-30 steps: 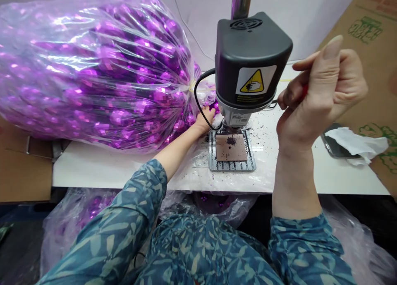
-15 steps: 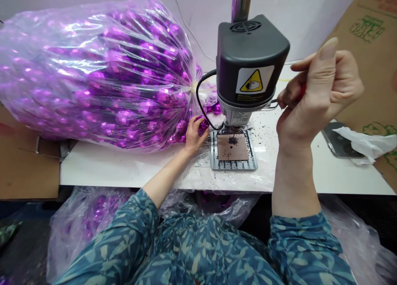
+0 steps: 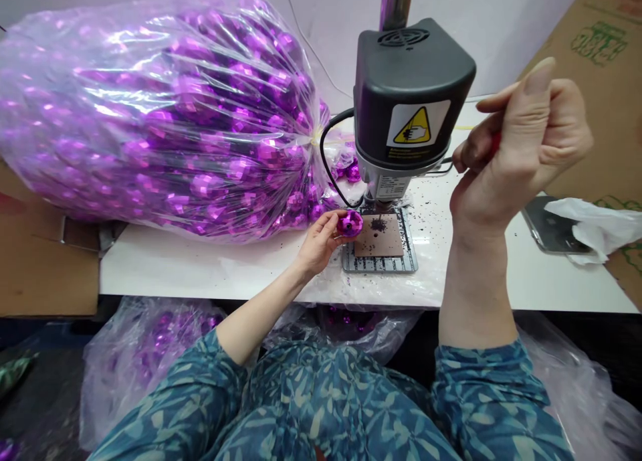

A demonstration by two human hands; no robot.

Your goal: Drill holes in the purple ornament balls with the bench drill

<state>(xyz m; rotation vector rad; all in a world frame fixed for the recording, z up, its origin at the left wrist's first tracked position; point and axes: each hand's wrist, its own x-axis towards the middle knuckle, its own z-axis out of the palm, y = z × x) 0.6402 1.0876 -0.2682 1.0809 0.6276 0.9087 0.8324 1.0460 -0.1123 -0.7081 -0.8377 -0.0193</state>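
Observation:
My left hand (image 3: 319, 243) pinches a shiny purple mirror ball (image 3: 350, 224), with a dark hole facing up toward me. The ball is over the left edge of a brown square board (image 3: 378, 245), which lies on the slotted metal base (image 3: 351, 265) of a small drill press (image 3: 412, 79). Dark shavings lie around a drill bit at the board's back, and a hole shows in the board. Raised at the right, my right hand (image 3: 521, 133) is closed around the press's lever handle (image 3: 495, 143); only a bit of its red grip shows.
A large tied clear bag (image 3: 165, 126) of purple balls fills the left of the white table (image 3: 210, 267). A few loose balls (image 3: 351, 171) sit behind the press. On the right are a phone (image 3: 549, 227), crumpled white tissue (image 3: 596, 223) and a cardboard box (image 3: 602, 113).
My left hand has moved from beside the bag's neck to the right, bringing a purple mirror ball to the board's left edge. My right hand stays on the lever handle.

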